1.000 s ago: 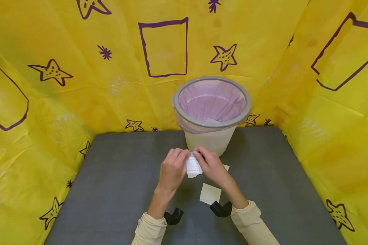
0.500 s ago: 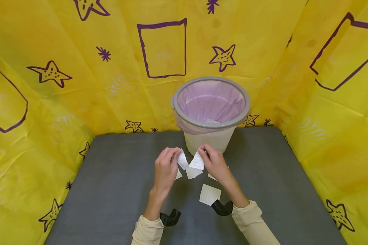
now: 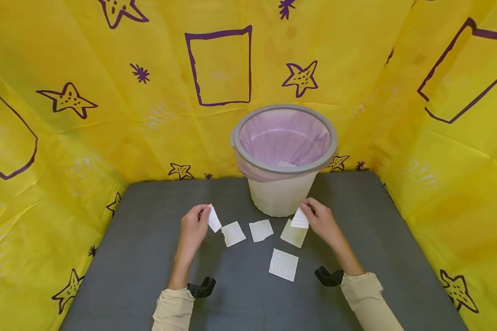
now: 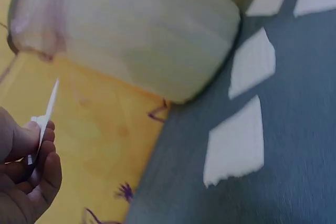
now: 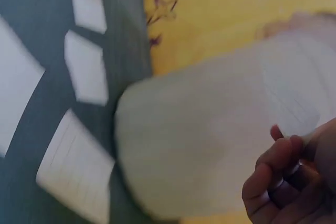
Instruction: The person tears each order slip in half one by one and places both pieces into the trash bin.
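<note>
Over the dark grey counter (image 3: 149, 276), pinching a small left scrap (image 3: 214, 219) of paper between thumb and fingers of the left grip (image 3: 195, 225), and likewise a right scrap (image 3: 300, 219) in the right grip (image 3: 318, 219). Held well apart, in front of the bin (image 3: 279, 195). Judging by ragged edges, most likely at the step of tearing and parting, with both held bits not yet put down. Calling next, presumably, for lowered wrists and loosened pinches, onto the counter or over the grey rim (image 3: 237, 138); impossible to tell which.

As for looks: thin, white and tilted; almost a sliver edge-on in the left wrist view, pale and blurred against the bin wall in the right wrist view. Lying flat on the counter: a rough-edged scrap (image 3: 234, 234), a middle scrap (image 3: 261, 230), a yellowish scrap (image 3: 293, 236) partly covered by the right one in the head view, and a squarer ruled scrap (image 3: 283, 265) nearest. Low inside the purplish liner (image 3: 286, 138), something pale (image 3: 286, 163), probably more paper.
</note>
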The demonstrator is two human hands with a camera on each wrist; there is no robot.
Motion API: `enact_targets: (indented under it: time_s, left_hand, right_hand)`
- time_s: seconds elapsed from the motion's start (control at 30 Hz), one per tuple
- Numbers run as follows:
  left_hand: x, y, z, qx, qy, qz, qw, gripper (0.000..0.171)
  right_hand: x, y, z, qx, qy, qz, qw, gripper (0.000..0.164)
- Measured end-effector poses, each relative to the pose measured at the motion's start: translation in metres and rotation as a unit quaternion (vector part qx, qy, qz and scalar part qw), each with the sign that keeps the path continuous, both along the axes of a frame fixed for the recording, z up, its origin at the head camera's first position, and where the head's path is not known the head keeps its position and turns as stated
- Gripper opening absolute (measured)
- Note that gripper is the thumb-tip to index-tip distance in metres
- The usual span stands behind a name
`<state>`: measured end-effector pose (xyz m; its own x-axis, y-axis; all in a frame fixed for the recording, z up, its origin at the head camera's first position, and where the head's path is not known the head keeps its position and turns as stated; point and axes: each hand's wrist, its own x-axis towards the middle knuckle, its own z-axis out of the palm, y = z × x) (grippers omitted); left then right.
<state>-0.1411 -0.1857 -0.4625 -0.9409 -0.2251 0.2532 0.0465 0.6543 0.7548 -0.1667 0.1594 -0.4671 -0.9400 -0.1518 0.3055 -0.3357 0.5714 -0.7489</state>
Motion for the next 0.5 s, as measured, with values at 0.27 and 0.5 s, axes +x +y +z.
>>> enact_targets:
  time_s: [0.27, 0.5]
  left_hand:
    - [-0.029, -0.044, -0.018, -0.065, -0.148, -0.079, 0.9836, 0.029]
    - [-0.056, -0.068, -0.031, -0.010, -0.207, -0.141, 0.9681, 0.031]
  right_hand:
    - [-0.025, 0.057, -0.026, 0.038, -0.090, 0.004, 0.995, 0.019]
    - [-0.041, 0.091, -0.032, 0.004, -0.216, 0.059, 0.975, 0.033]
